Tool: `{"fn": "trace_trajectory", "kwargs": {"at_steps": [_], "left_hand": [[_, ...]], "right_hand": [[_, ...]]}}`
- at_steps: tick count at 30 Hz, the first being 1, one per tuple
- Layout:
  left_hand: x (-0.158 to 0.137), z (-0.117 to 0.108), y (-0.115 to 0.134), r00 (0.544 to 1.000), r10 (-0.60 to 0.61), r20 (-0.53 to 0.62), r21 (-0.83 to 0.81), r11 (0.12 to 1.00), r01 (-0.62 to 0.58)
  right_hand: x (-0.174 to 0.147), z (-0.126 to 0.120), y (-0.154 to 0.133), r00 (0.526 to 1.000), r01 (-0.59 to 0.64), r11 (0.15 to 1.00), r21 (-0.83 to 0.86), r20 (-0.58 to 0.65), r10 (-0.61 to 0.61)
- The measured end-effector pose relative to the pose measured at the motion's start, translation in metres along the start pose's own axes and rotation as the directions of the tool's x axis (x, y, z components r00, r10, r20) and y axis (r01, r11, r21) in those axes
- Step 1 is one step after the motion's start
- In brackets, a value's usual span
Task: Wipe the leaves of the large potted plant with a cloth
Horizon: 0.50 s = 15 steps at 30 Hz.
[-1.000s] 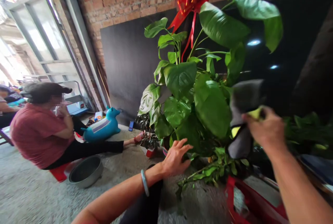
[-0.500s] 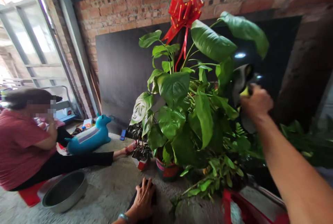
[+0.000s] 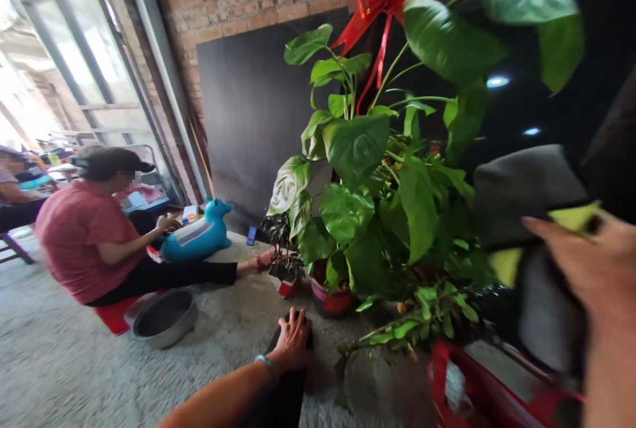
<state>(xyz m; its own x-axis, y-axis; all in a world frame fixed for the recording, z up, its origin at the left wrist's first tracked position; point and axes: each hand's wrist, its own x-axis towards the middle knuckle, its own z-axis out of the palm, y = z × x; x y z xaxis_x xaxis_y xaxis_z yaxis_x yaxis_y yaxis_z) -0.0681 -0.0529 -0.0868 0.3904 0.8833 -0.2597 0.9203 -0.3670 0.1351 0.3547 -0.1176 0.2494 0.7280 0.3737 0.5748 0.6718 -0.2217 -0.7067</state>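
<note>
Head view: the large potted plant fills the middle of the scene, its broad leaves spreading right toward the grey cloth, which is held at the right by the right hand. Good handling here would mean giving that foliage room; whether cloth and leaves touch, I cannot tell. Lower, at the near right, the red bag gapes upward, so a drooping end might snag on its edge, and holding the cloth high seems wise. Since it looks limp and two-lobed, a firm pinch near its middle should keep both lobes from twisting.

As for pose, the right forearm enters from the near right edge, the hand raised and blurred; its thumb and fingers appear closed on the cloth at a yellow patch. The left forearm slants in from the near edge, and the left hand rests palm down on the dark-trousered knee, fingers slightly spread and gripping nothing. A pale bracelet circles that wrist.
</note>
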Motion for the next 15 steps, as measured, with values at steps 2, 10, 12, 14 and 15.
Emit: {"fn": "trace_trajectory", "kwargs": {"at_steps": [2, 10, 12, 14, 15], "left_hand": [[-0.004, -0.002, 0.005, 1.000, 0.017, -0.003, -0.010, 1.000, -0.017], [-0.008, -0.033, 0.007, 0.973, -0.179, -0.142, -0.338, 0.933, 0.123], [-0.005, -0.062, 0.019, 0.924, -0.191, -0.330, -0.503, 0.864, -0.001], [-0.003, -0.099, 0.036, 0.807, -0.166, -0.567, -0.602, 0.752, -0.269], [-0.003, -0.121, 0.046, 0.744, -0.189, -0.641, -0.638, 0.670, -0.380]], "right_hand": [[-0.035, 0.029, -0.017, 0.969, 0.055, 0.989, 0.135, 0.230, -0.086], [-0.189, 0.023, 0.047, 0.725, -0.057, 0.991, 0.125, 0.687, -0.045], [-0.185, -0.001, 0.029, 0.762, -0.093, 0.977, 0.192, 0.646, -0.055], [-0.168, -0.010, -0.011, 0.848, -0.043, 0.960, 0.277, 0.519, -0.111], [-0.158, -0.008, -0.034, 0.884, 0.006, 0.957, 0.289, 0.445, -0.140]]}}
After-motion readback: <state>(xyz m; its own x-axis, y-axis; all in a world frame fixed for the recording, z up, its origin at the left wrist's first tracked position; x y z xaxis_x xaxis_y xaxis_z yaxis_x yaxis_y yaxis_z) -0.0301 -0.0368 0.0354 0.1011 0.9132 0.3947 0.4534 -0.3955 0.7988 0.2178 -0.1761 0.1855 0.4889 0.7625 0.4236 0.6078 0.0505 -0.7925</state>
